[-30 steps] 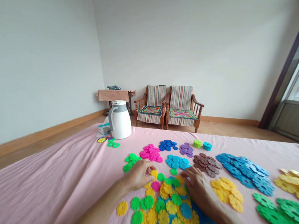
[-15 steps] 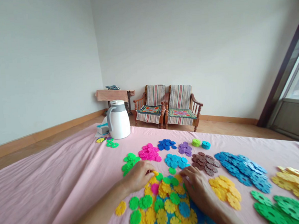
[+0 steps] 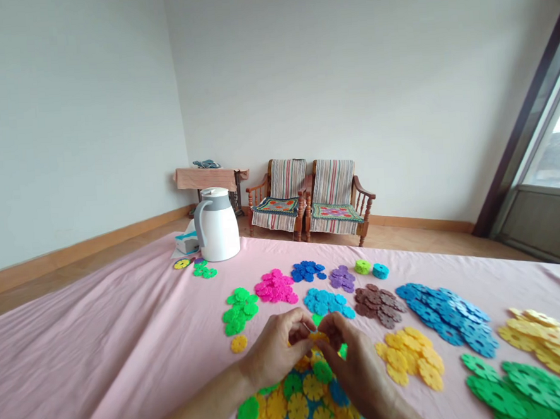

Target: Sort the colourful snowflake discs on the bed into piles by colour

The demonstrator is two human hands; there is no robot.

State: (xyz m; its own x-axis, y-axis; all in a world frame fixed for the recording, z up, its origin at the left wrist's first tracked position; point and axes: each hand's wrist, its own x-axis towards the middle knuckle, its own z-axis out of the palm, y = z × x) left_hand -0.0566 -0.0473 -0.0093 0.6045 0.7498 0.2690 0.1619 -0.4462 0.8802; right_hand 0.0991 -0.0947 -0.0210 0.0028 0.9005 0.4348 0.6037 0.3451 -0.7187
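Observation:
My left hand (image 3: 281,345) and my right hand (image 3: 358,359) meet above a mixed heap of notched plastic interlocking discs (image 3: 298,409). Thumbs and fingertips of both hands are pinched together around a yellow interlocking disc (image 3: 319,337). My fingers partly cover it, and I cannot tell whether a second disc is joined to it. The heap holds yellow, green and blue discs, half hidden under my hands. A single yellow disc (image 3: 239,343) lies on the cloth to the left of my left hand. One green disc (image 3: 318,320) shows just beyond my fingertips.
Sorted disc piles lie on the pink cloth (image 3: 126,332): green (image 3: 239,311), pink (image 3: 276,287), light blue (image 3: 328,302), brown (image 3: 378,304), yellow (image 3: 411,356), larger blue (image 3: 448,316). A white jug (image 3: 219,232) stands at the back left. Two wooden chairs (image 3: 334,212) are beyond the cloth.
Both hands were apart at either side of the heap, each with fingers at yellow discs. They have come together above it, fingertips meeting at a yellow disc. The view has shifted slightly.

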